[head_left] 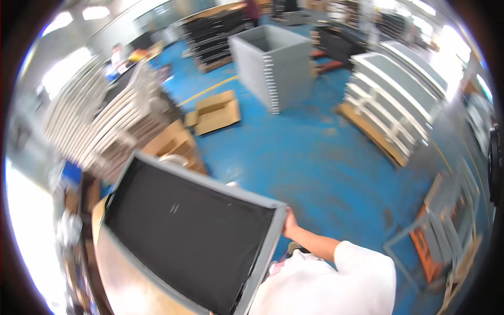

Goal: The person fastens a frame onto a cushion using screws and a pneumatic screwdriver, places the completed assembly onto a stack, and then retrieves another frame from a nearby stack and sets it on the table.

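A large rectangular panel (189,226) with a grey frame and black fabric-like infill lies tilted across the lower left, over a light wooden tabletop (126,278). My right hand (290,222) is closed around the frame's right corner, its fingers partly hidden behind the edge. Of my left hand (212,313), only a bit of fingertip shows at the bottom of the view, on the frame's near edge. My white shirt (325,286) fills the lower right beside the panel.
Open cardboard boxes (218,113) lie beyond the panel on the blue floor (283,152). A tall grey bin (286,65) stands farther back. Stacked white-edged frames (391,100) are at right, stacked pale panels (113,115) at left. Metal frames with orange parts (428,247) lean lower right.
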### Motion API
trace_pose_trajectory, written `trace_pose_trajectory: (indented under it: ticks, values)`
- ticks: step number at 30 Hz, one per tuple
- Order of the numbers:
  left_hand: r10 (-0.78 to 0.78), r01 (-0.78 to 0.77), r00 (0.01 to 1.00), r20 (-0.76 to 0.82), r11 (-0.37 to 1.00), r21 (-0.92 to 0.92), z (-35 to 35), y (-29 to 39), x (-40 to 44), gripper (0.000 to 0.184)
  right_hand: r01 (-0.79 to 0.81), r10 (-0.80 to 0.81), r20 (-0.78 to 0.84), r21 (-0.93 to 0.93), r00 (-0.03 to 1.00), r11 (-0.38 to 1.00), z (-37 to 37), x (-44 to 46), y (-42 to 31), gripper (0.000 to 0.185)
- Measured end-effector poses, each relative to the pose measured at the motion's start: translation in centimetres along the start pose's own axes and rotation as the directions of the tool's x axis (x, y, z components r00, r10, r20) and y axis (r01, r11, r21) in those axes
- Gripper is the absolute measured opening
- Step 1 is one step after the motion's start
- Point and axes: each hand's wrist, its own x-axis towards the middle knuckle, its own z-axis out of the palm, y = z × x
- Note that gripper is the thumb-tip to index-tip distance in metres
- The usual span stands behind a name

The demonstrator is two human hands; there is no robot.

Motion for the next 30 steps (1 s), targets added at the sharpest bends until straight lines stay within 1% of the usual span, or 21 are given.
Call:
trace_pose_trajectory:
  ticks: [1,2,3,4,5,6,7,9,10,11,12,14,16,17,20,22,23,25,27,29,30]
  values:
    - [-0.054,0.057,0.998,0.04,0.993,-0.099,0.5,-2.1,-1.3,0.063,-0.033,0.03,0.101,0.035,0.994,0.999,-0.1,0.1,0.0,0.077]
    - [-0.565,0.552,0.79,0.238,0.488,-0.676,2.4,-6.6,1.9,0.062,-0.028,0.021,0.213,0.031,0.977,0.999,-0.1,0.0,0.2,0.078]
    - [-0.675,0.547,0.722,0.149,0.426,-0.72,3.9,-7.4,2.5,0.057,-0.052,0.043,0.231,0.03,0.972,0.998,-0.8,0.8,0.8,0.079]
    - [-0.484,0.388,0.864,0.142,0.457,-0.8,5.2,-4.5,0.6,0.04,-0.084,0.083,0.223,-0.003,0.971,0.996,-1.7,1.6,1.5,0.079]
    - [-0.444,0.367,0.885,0.14,0.48,-0.796,6.4,-6.0,0.1,0.046,-0.063,0.07,0.177,-0.041,0.982,0.997,-1.7,1.4,1.9,0.079]
    - [-0.398,0.35,0.906,0.146,0.511,-0.785,7.3,-7.9,0.3,0.053,-0.12,0.125,0.176,-0.04,0.976,0.992,-1.8,1.1,2.0,0.08]
    - [-0.413,0.329,0.903,0.115,0.494,-0.805,7.9,-7.1,-0.5,0.053,-0.135,0.139,0.183,-0.034,0.973,0.99,-1.3,1.2,1.4,0.079]
    - [-0.42,0.304,0.906,0.05,0.563,-0.769,9.8,-5.0,-1.6,0.053,-0.167,0.177,0.191,-0.067,0.966,0.984,-0.9,1.8,0.3,0.079]
    - [-0.439,0.296,0.898,0.034,0.546,-0.784,10.5,-3.8,-1.8,0.053,-0.129,0.139,0.208,-0.058,0.968,0.99,-0.2,2.3,-0.5,0.077]
    - [-0.428,0.299,0.902,0.052,0.533,-0.791,11.3,-2.8,-2.1,0.054,-0.092,0.101,0.221,-0.05,0.97,0.995,0.3,2.7,-1.4,0.076]
    - [-0.421,0.302,0.905,0.07,0.516,-0.801,12.2,-1.5,-2.5,0.055,-0.104,0.122,0.225,-0.092,0.967,0.99,1.1,3.3,-2.6,0.076]
    - [-0.475,0.367,0.866,0.156,0.393,-0.843,13.1,3.3,-3.0,0.06,-0.051,0.086,0.337,-0.112,0.938,0.992,3.3,3.6,-4.8,0.077]
    - [-0.463,0.325,0.881,0.096,0.444,-0.835,14.9,4.7,-2.9,0.058,-0.027,0.092,0.436,-0.152,0.895,0.988,4.8,5.7,-6.7,0.074]
    - [-0.471,0.307,0.879,0.076,0.437,-0.845,16.1,4.8,-2.6,0.058,-0.051,0.135,0.439,-0.198,0.889,0.979,6.0,5.5,-7.0,0.074]
    - [-0.554,0.329,0.831,0.054,0.41,-0.851,18.7,5.7,-2.4,0.056,-0.001,0.095,0.414,-0.222,0.905,0.975,6.8,4.4,-7.3,0.076]
    - [-0.503,0.307,0.861,0.074,0.398,-0.864,19.1,7.1,-2.6,0.058,0.107,-0.016,0.427,-0.19,0.904,0.976,5.2,6.2,-5.5,0.081]
    - [-0.521,0.317,0.851,0.069,0.404,-0.858,19.6,7.0,-2.4,0.058,0.08,0.018,0.373,-0.245,0.928,0.966,4.3,5.6,-4.4,0.085]
    - [-0.55,0.33,0.833,0.064,0.4,-0.855,19.9,7.5,-2.5,0.058,0.005,0.088,0.307,-0.289,0.948,0.957,2.4,3.1,-1.3,0.082]
    - [-0.556,0.316,0.83,0.043,0.406,-0.857,20.1,7.9,-2.9,0.058,-0.14,0.232,0.354,-0.268,0.906,0.953,-0.2,1.4,2.1,0.079]
    - [-0.56,0.302,0.828,0.025,0.407,-0.862,20.7,7.5,-2.6,0.059,-0.164,0.253,0.382,-0.25,0.889,0.954,-2.0,-0.3,5.4,0.075]
    - [-0.558,0.298,0.83,0.026,0.404,-0.865,21.3,7.0,-2.5,0.06,-0.249,0.331,0.273,-0.294,0.903,0.923,-0.1,-3.7,4.4,0.077]
